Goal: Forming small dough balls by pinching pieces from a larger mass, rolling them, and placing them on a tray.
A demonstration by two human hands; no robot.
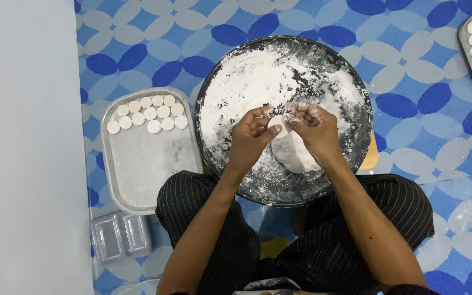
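Over the big floured round pan (230, 87), above the dough lump (295, 155) lying in it, the left hand (249, 136) and right hand (315, 128) pinch fingers around one small dough disc (276, 127), best pressed evenly, gently.

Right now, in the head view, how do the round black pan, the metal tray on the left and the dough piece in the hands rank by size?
1. Round black pan, largest.
2. Metal tray.
3. Dough piece, pinched between both hands, smallest, though it sits nearer the camera.

Dark pinstriped trousers (312, 257), bare forearms, flour-dusted fingers (301, 112)
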